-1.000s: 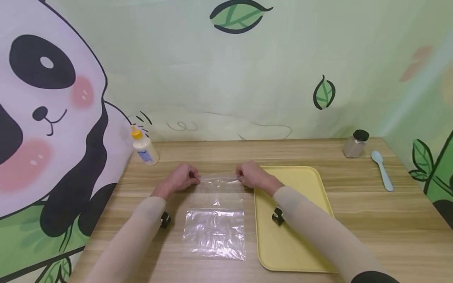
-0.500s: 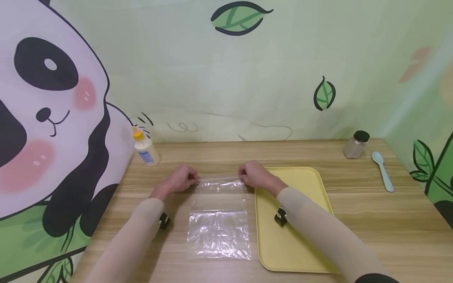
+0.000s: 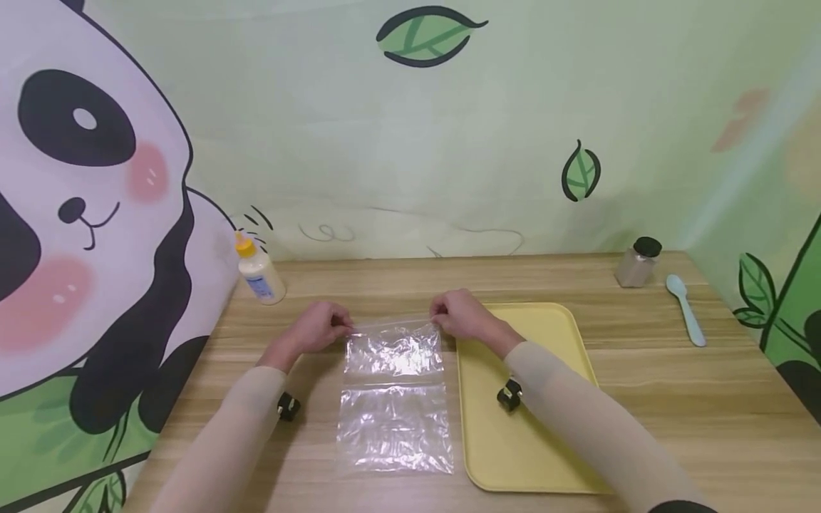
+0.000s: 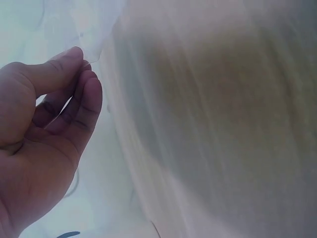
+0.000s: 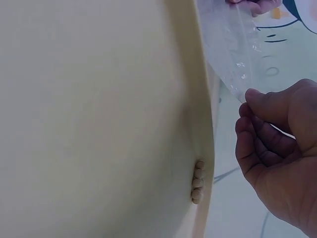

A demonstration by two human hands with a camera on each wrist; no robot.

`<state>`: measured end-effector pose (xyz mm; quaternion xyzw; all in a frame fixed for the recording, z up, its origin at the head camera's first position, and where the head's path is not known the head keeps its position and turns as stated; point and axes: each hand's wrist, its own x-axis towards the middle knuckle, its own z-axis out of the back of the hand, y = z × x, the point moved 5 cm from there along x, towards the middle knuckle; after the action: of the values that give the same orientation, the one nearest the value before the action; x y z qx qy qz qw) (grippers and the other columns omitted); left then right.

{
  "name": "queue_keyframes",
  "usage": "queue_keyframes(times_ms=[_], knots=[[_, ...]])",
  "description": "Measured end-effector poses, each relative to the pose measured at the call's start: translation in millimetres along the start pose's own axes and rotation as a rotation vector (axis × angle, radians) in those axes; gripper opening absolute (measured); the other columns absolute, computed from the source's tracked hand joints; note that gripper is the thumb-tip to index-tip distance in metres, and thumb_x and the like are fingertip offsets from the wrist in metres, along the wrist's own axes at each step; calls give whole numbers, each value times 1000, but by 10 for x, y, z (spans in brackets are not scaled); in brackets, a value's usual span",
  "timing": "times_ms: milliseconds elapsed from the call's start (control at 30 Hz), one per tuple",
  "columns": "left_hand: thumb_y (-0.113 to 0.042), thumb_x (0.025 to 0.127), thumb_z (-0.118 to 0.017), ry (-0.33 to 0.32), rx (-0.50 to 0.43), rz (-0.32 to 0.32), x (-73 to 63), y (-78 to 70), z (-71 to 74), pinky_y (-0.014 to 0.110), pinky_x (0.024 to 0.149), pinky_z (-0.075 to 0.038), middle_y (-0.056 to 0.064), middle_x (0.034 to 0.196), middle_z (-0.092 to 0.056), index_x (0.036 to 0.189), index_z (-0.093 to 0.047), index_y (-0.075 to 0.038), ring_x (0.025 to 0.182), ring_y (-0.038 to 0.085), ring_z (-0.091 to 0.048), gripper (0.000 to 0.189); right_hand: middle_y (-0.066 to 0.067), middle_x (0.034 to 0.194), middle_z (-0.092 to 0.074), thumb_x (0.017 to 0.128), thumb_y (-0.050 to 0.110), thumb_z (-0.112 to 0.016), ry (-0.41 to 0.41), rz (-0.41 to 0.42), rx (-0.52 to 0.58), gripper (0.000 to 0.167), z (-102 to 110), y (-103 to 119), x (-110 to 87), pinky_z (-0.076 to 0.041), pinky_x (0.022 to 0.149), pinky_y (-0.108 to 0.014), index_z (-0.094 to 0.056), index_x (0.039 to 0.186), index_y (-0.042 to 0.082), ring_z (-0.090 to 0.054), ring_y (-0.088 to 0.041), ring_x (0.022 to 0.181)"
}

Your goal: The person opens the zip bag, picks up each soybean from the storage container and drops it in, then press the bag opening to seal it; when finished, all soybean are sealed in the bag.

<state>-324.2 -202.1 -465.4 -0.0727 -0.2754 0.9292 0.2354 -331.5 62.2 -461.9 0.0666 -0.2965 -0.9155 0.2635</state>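
A clear plastic bag (image 3: 394, 427) stretches across the wooden table, shiny and wrinkled, with a crosswise line near its middle. At its far left corner my left hand (image 3: 319, 328) pinches the edge between thumb and fingertips. My right hand (image 3: 465, 313) pinches the far right corner, beside the yellow tray (image 3: 522, 442). The left wrist view shows the thin film (image 4: 94, 39) leaving the thumb tip. In the right wrist view the bag's pointed corner (image 5: 235, 74) lies between thumb and forefinger, with part of the left hand (image 5: 260, 6) beyond.
Several small round beige balls (image 5: 198, 182) sit in a row along the tray's inner edge. A squeeze bottle with a yellow cap (image 3: 261, 276) stands at the back left. A black-lidded jar (image 3: 635, 269) and a pale blue spoon (image 3: 686, 310) are at the right, before a painted wall.
Both hands have drawn slightly apart, keeping their pinch on the bag. The bag's far part now looks wider, with brighter reflections. The head view has shifted a little.
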Motion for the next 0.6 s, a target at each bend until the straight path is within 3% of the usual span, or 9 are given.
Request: queue_keyframes(times_ms=[267,600], knots=[[-5,83,-73,-11,-24,-20,-84,-80,6,22,69,-57,3,82,-73,87,-74,-7,74,12,-66,4,0,79,-67,90,9,-65,-13,-10,19,4,51,38,-96,-54,67,-20,-69,88,8,-59,-11,71],[-4,84,-72,-18,-84,0,-161,-210,42,25,70,-58,6,84,-73,88,-72,-6,81,28,-69,4,-3,80,-68,91,10,-65,-65,35,67,6,182,97,-251,-53,65,-22,-69,90,6,-59,-11,70]])
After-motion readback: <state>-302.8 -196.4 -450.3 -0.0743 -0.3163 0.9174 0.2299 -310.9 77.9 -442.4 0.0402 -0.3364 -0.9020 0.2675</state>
